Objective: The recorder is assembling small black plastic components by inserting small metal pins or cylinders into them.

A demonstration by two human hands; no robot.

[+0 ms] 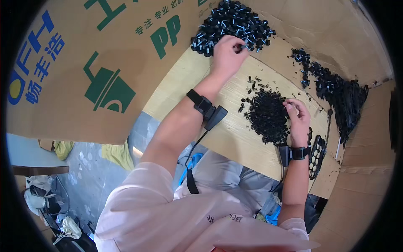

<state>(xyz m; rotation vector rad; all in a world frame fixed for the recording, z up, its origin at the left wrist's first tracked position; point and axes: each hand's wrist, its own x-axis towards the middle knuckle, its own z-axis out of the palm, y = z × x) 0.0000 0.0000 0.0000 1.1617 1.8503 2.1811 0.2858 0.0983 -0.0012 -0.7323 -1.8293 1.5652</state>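
Observation:
My left hand (228, 55) is at the near edge of a heap of black round-headed pieces with silver shanks (231, 25). Its fingers are curled in, thumb close to forefinger; what they hold, if anything, is too small to make out. Thumb and forefinger of my right hand (298, 115) are pinched together at the right edge of a pile of small thin black parts (266, 115). Whatever lies in that pinch is hidden. Some loose black bits (252, 84) are scattered between the two heaps on the pale wooden board (176, 101).
Cardboard walls stand around the board, one large printed panel (71, 71) on the left. Along the right lie more black pieces (327, 82) and a bundle of black strips (351, 105). A black holder with round pale spots (317, 157) lies beyond my right wrist.

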